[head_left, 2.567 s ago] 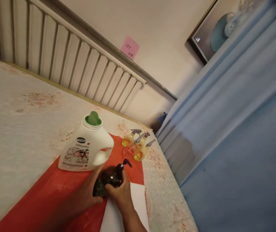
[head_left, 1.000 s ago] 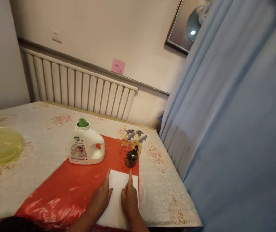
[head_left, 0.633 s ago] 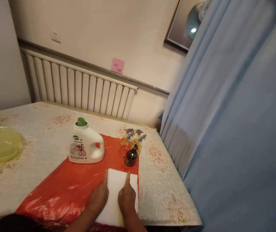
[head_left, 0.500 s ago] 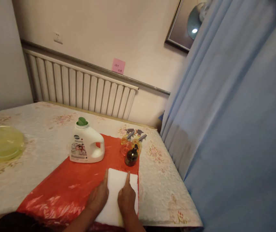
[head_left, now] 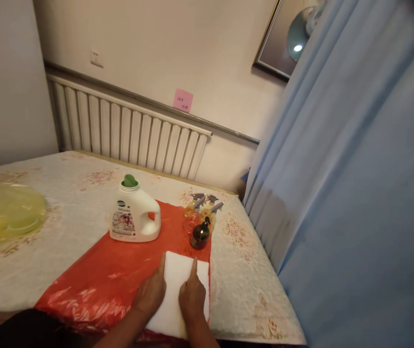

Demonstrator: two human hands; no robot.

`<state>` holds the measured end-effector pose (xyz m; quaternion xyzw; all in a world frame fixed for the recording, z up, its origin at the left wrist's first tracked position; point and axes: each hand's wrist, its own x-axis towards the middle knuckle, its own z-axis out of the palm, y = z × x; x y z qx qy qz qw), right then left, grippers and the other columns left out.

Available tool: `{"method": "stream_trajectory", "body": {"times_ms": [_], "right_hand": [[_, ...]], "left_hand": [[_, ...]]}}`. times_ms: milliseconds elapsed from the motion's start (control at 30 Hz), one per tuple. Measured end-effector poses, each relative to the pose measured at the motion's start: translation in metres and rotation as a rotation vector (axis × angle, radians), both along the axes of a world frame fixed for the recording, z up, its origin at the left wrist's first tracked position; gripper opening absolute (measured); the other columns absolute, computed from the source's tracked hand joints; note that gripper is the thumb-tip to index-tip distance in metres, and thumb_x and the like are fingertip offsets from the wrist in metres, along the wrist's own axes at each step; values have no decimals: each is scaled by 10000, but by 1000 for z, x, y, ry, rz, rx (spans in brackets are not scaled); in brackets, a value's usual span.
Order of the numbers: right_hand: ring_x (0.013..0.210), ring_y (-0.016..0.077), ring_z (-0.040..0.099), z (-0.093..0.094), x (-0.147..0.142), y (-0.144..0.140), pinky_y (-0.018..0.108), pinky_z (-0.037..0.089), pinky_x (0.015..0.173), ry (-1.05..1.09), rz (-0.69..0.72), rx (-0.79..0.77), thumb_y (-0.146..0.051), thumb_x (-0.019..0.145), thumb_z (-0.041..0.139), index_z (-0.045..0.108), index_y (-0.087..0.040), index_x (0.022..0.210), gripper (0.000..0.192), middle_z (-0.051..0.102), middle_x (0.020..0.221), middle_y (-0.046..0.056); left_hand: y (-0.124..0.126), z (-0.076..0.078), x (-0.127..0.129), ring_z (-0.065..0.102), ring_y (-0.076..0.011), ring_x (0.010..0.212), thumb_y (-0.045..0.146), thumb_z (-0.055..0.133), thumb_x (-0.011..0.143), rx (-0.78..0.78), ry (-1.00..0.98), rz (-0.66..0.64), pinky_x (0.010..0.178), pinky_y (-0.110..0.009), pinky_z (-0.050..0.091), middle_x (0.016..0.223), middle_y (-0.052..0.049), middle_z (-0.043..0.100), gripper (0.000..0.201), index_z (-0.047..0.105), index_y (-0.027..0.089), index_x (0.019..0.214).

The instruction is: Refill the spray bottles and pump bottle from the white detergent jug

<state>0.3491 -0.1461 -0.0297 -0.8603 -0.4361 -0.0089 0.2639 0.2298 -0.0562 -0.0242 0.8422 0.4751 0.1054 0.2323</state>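
A folded white cloth (head_left: 175, 278), fluffy like a towel, lies on a red plastic sheet (head_left: 108, 263) near the front edge. Along its left side rests my left hand (head_left: 151, 291), index finger stretched forward against the edge, nothing seen in its grasp. My right hand (head_left: 192, 292) lies on top of the cloth toward its right side; the index finger points straight ahead and the other fingers are partly hidden beneath the hand. Just beyond the cloth stands a dark pump bottle (head_left: 200, 235), with several clear spray bottles (head_left: 193, 221) behind it.
A white detergent jug (head_left: 134, 220) with a green cap stands back left on the red sheet. At far left lies a yellow translucent plastic item (head_left: 9, 212). The floral-covered surface (head_left: 239, 275) ends at a blue curtain (head_left: 337, 193) on the right; a radiator (head_left: 130, 130) lines the wall.
The view has shifted slightly, so everything appears a little further right. My hands and the white cloth hold the same position relative to each other.
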Motion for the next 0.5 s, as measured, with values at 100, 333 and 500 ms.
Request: {"method": "stream_trajectory", "body": {"times_ms": [100,333,500], "right_hand": [[824,325,752,1,0,0,391,541,707,5,-2,5,10,796,419,244,-29,1553,778,775,927,170],[843,301,748,-6,1,0,361,527,719,34,-2,-20,-7,811,426,255,-59,1556,766,776,985,156],[911,290,735,-8,4,-1,344,512,760,86,9,20,-16,796,426,332,-66,1530,742,746,1113,170]], "left_hand": [[0,1,-1,719,-302,997,100,340,904,-13,-5,-1,861,-417,493,1246,-209,693,732,86,160,1587],[0,3,-3,703,-311,1044,112,377,894,-28,-65,-3,884,-406,491,1314,-219,658,726,140,137,1579],[3,-5,-21,642,-248,1184,125,406,863,-36,-234,-43,989,-336,466,1370,-166,631,662,324,141,1520]]}}
